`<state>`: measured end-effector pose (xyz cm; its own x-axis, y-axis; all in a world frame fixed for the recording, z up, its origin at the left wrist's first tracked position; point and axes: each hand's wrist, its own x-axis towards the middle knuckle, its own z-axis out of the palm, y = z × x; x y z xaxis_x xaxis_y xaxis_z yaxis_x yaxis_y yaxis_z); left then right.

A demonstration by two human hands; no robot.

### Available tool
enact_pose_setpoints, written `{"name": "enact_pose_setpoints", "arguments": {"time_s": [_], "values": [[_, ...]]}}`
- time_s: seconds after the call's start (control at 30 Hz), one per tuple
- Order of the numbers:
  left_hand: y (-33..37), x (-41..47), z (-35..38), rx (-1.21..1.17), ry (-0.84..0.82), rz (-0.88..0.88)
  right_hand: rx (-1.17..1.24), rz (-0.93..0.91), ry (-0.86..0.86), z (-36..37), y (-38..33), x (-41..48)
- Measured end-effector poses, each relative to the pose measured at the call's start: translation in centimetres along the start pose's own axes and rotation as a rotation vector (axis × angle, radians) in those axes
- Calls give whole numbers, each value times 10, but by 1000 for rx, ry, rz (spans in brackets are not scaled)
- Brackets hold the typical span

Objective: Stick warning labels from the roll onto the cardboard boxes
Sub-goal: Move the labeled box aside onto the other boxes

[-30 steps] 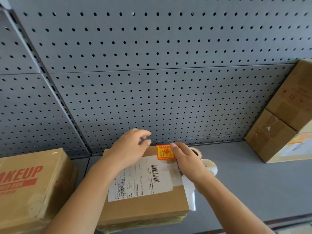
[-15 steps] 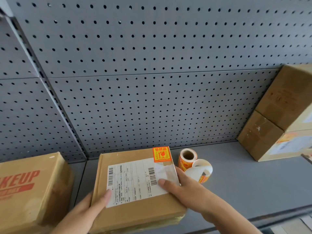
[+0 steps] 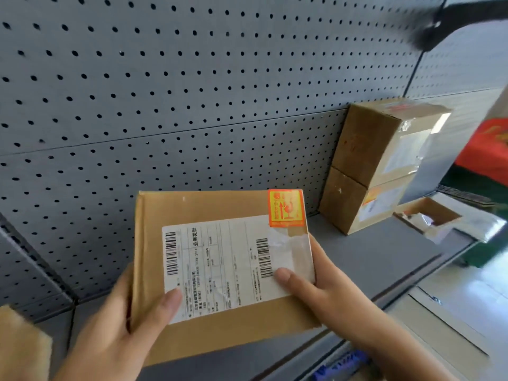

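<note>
A flat cardboard box (image 3: 220, 270) is being held up in front of the grey perforated back panel (image 3: 165, 92), clear of the grey shelf (image 3: 384, 251) below it. Its broad top face is tilting toward the camera, its long axis running roughly left to right, slightly raised on the left.

The left hand (image 3: 118, 331) is gripping the box's left edge, thumb lying on top over the lower corner of the white shipping label (image 3: 228, 268), the remaining fingers hidden underneath. The right hand (image 3: 327, 287) is clasping the right edge likewise, thumb pressing on the label beside a barcode.

An orange square warning label (image 3: 286, 207) is sitting flat on the box's upper right corner, overlapping the shipping label's corner; its print is too blurred to read. The cardboard is plain brown and matte, with a folded seam along the left side.

Further right, two stacked boxes (image 3: 379, 166) are standing on the shelf against the panel, glossy tape over their fronts. Another brown box corner (image 3: 22, 342) is showing at bottom left.
</note>
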<state>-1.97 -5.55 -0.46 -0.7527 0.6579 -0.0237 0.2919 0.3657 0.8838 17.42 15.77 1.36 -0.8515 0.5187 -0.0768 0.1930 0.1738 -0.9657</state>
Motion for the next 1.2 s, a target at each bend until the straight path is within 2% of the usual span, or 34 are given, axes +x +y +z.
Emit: {"name": "enact_pose_setpoints", "arguments": {"time_s": [0.07,0.2,0.37,0.5,0.67,0.9,1.1,1.2], "values": [[15,4,17,-78,-12,73,-19,-30,80,-10,7,-6],[40,15,51,-160,-162,152,-38,-60,228,-37,13,-24],[55,32,92,-197,-246,211,-78,-46,316,-77,25,-37],[68,39,131,-221,-244,223,-88,-76,342,-114,37,-35],[81,49,181,-244,-181,207,-128,-130,285,-169,54,-16],[83,67,241,-218,11,109,-181,-199,133,-236,82,29],[80,71,270,-230,82,67,-238,-242,96,-260,108,59],[72,73,274,-242,83,107,-245,-219,69,-261,122,68]]}}
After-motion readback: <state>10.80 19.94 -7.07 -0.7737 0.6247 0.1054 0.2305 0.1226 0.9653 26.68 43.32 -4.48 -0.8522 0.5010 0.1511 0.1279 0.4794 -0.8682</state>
